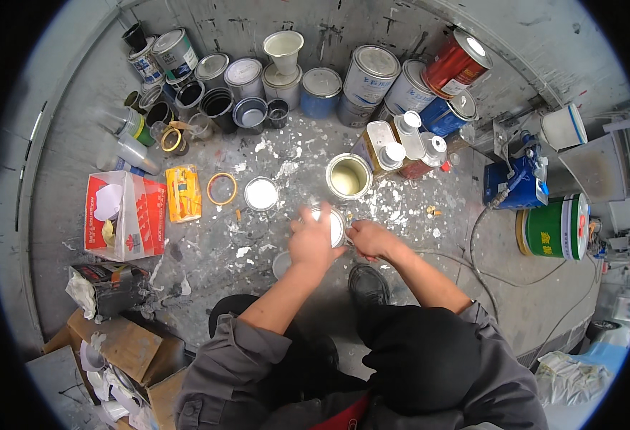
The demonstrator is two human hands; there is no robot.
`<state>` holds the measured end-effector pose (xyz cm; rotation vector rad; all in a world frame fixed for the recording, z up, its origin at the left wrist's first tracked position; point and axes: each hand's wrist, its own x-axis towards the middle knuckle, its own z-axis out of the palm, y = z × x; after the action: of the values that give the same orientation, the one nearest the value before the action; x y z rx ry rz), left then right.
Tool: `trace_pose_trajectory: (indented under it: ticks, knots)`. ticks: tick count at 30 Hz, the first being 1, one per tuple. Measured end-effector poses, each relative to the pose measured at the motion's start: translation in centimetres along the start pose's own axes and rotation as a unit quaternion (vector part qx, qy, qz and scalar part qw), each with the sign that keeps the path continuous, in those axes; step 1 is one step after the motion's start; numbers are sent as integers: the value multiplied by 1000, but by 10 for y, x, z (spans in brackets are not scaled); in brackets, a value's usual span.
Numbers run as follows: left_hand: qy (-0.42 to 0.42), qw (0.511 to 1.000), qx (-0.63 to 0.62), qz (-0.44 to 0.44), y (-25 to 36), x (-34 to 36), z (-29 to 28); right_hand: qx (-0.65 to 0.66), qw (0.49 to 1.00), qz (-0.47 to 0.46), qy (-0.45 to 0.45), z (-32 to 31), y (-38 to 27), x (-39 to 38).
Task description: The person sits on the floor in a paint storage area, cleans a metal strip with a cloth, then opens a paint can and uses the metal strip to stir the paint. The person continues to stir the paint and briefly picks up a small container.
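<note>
My left hand, slightly blurred by motion, is closed over the top and near side of a small round paint can with a pale lid or top. My right hand is pinched at the right edge of this can; whatever its fingers hold there is too small to make out. Just beyond them stands an open paint can with pale yellowish paint inside. To the left lies a round white lid or shallow tin. A pale round disc is partly hidden behind my left wrist.
Paint cans and dark cups line the far wall. Solvent tins stand at the right. A yellow packet, a tape ring and a red-white box lie left. A hose crosses the right floor.
</note>
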<state>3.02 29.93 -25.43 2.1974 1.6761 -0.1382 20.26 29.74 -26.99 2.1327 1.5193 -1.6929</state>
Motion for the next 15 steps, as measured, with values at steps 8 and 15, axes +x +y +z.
trace_pose_trajectory:
  ticks: [8, 15]
  knots:
    - [-24, 999, -44, 2, -4, 0, -4, 447, 878, -6, -169, 10, 39, -1]
    - [52, 992, -45, 110, -13, -7, -5, 350, 928, -27, -127, 3, 32, -1]
